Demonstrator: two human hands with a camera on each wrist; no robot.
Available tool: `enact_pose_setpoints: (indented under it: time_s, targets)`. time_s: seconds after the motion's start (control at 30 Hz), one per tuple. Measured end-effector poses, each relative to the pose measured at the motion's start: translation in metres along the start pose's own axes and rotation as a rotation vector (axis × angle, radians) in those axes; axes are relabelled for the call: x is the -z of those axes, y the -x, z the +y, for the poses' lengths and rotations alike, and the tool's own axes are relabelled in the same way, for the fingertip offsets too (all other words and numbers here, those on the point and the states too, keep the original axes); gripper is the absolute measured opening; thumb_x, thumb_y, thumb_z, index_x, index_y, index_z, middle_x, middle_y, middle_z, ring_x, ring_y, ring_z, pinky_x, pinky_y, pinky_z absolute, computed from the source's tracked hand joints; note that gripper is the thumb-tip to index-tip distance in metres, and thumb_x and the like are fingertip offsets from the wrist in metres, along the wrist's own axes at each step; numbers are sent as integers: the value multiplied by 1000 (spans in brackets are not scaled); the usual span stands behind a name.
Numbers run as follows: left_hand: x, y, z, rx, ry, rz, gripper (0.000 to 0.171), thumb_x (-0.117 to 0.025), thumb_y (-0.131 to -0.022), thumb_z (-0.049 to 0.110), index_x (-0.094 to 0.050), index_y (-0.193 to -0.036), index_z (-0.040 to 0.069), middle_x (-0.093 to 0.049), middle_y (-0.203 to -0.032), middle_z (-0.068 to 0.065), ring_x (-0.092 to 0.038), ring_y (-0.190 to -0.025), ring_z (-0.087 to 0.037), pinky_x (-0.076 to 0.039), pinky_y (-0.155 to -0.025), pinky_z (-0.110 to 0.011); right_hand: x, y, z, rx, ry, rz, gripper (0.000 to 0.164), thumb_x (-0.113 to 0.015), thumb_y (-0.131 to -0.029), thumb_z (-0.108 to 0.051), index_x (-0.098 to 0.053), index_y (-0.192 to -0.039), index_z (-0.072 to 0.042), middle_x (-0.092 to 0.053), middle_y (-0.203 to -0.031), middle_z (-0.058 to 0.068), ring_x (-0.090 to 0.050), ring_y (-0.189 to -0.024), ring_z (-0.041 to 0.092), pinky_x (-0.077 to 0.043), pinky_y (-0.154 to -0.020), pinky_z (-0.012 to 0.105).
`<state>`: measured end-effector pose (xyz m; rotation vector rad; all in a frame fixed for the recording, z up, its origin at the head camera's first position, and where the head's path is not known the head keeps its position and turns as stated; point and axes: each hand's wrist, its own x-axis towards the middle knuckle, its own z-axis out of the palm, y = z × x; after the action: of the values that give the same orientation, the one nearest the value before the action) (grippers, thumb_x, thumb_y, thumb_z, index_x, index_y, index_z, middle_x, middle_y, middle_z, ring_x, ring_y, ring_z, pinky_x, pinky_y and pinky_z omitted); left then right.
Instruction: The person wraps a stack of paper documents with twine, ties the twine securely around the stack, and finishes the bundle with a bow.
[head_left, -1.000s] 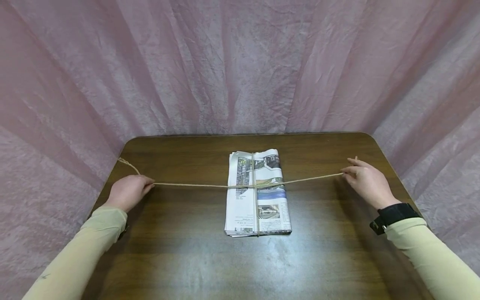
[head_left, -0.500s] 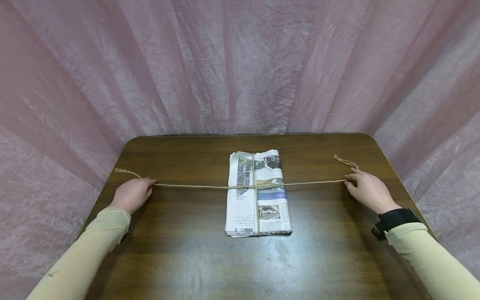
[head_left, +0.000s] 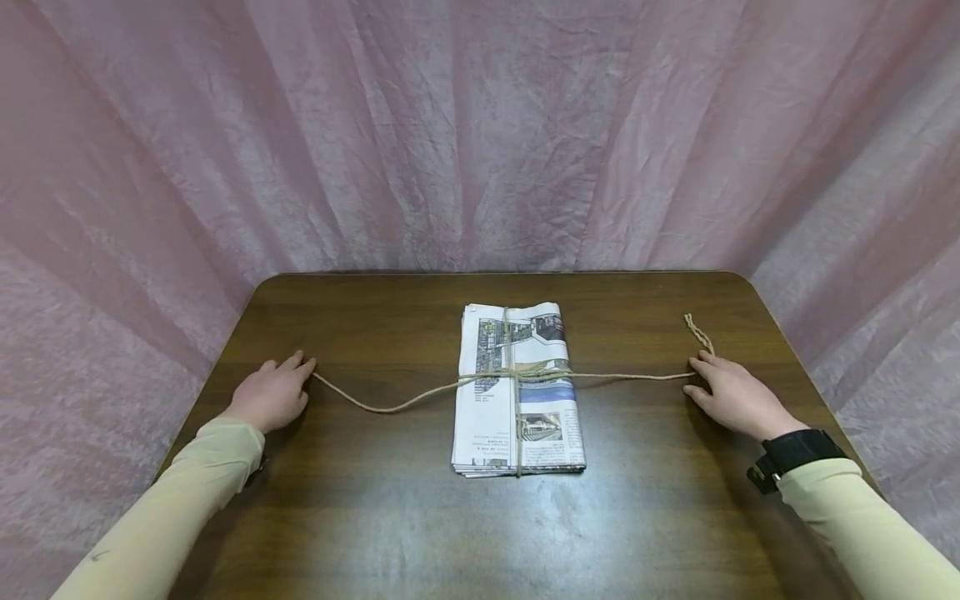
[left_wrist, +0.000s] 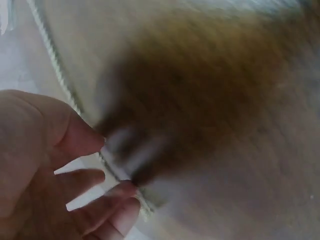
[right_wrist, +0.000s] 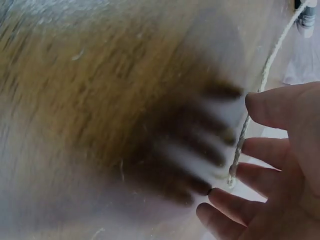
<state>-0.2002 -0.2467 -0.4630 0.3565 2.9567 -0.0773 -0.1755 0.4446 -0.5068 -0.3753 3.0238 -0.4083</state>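
Note:
A folded stack of newspapers (head_left: 486, 433) lies in the middle of the table, with beige twine (head_left: 393, 410) crossed over it both ways. From the crossing, one tail sags loosely toward my left hand (head_left: 272, 395) and the other runs nearly straight to my right hand (head_left: 738, 400). My left fingers are spread low over the table, the tail right at the fingertips; in the left wrist view the twine (left_wrist: 56, 69) passes by thumb and fingers. On the right, relaxed fingers lie over the twine (right_wrist: 270, 60), thumb apart from them. A frayed end (head_left: 699, 333) pokes out beyond the right hand.
The brown wooden table (head_left: 390, 517) has rounded far corners and a glossy top. Pink curtains (head_left: 480, 133) hang behind it and along both sides.
The left tail has gone from taut to slack and dropped onto the table. Both hands have loosened from pinching the twine, fingers now spread. The right hand has come slightly lower.

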Motion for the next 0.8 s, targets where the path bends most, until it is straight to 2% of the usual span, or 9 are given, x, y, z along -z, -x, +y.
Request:
enact_pose_setpoints:
  time_s: [0.07, 0.13, 0.3, 0.37, 0.47, 0.53, 0.63, 0.73, 0.8]
  targets:
    - [3, 2, -1, 23, 38, 8, 61, -56, -98, 15, -40, -154, -2, -31, -156, -35, -38, -129, -63, -43, -94, -70, 2, 1, -1, -2, -15, 29, 57, -63, -102, -26, -50, -143, 11, -39, -148, 40, -38, -132, 61, -32, -106, 70]
    - [8, 4, 0, 38, 70, 62, 61, -54, -98, 16, -39, -155, -1, -32, -156, -34, -40, -129, -62, -42, -92, -71, 4, 2, -4, 2, -26, 77, 52, -63, -102, -25, -55, -141, 8, -43, -147, 38, -40, -131, 60, -32, -105, 70]
    - [20, 9, 22, -4, 123, 259, 48, -55, -100, 18, -55, -145, 2, -57, -138, -26, -59, -115, -47, -51, -84, -61, 14, 0, -13, 26, -24, 208, 37, -64, -101, -22, -66, -129, 2, -57, -136, 30, -48, -125, 54, -37, -101, 67]
    - [24, 12, 36, -30, 160, 278, 41, -55, -101, 19, -63, -139, 5, -64, -130, -20, -66, -104, -39, -54, -74, -55, 17, -2, -20, 42, -22, 244, 33, -64, -101, -21, -69, -125, 1, -63, -129, 26, -50, -123, 51, -39, -99, 65]
    - [25, 17, 60, -52, 273, 243, 33, -57, -103, 23, -71, -129, 10, -71, -121, -11, -70, -93, -26, -54, -69, -45, 20, -5, -33, 76, -25, 279, 28, -64, -100, -20, -73, -120, -2, -69, -121, 21, -54, -120, 48, -41, -98, 63]
    - [23, 20, 77, -70, 453, 156, 31, -56, -104, 23, -73, -126, 8, -74, -114, -9, -70, -89, -22, -55, -71, -41, 21, -8, -44, 104, -29, 296, 26, -65, -100, -20, -74, -118, -4, -71, -118, 18, -57, -118, 46, -43, -96, 62]
    - [16, 23, 103, -77, 894, -53, 35, -54, -107, 23, -69, -129, 0, -74, -108, -13, -69, -88, -21, -58, -77, -38, 22, -13, -61, 150, -43, 315, 23, -65, -100, -19, -76, -116, -6, -73, -115, 13, -62, -112, 40, -47, -91, 58]
    - [9, 26, 129, 4, 1365, -307, 45, -52, -109, 23, -54, -140, -9, -69, -118, -22, -70, -91, -23, -60, -81, -38, 20, -18, -79, 184, -64, 318, 21, -66, -100, -18, -77, -114, -8, -74, -110, 10, -66, -103, 34, -51, -84, 54]
    - [5, 26, 144, 84, 1600, -427, 51, -49, -110, 23, -43, -148, -11, -61, -133, -27, -68, -107, -30, -57, -92, -41, 18, -21, -92, 203, -76, 301, 21, -65, -100, -19, -78, -114, -9, -75, -107, 7, -68, -99, 30, -53, -80, 52]
